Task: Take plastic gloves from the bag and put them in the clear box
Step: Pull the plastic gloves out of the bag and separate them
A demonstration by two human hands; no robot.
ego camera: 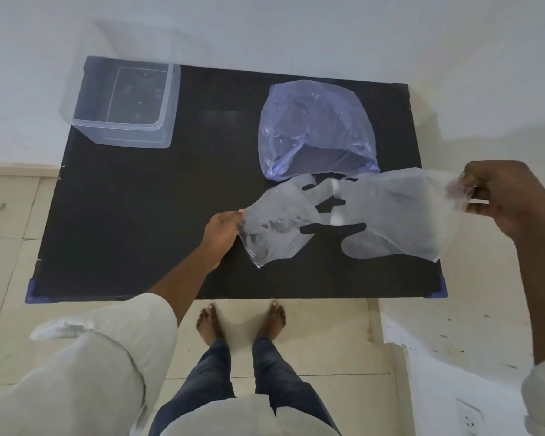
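Note:
Two clear plastic gloves are stretched between my hands above the black table. My left hand pinches the cuff of the left glove. My right hand pinches the cuff of the right glove, held higher. The gloves' fingers meet and overlap in the middle, just in front of the bag. A bluish see-through plastic bag lies on the table's far right, its mouth towards me. The clear box stands open and empty at the table's far left corner.
The table has blue corner caps and stands against a white wall. My bare feet are on the tiled floor at its near edge. A white ledge with a wall socket is at the lower right.

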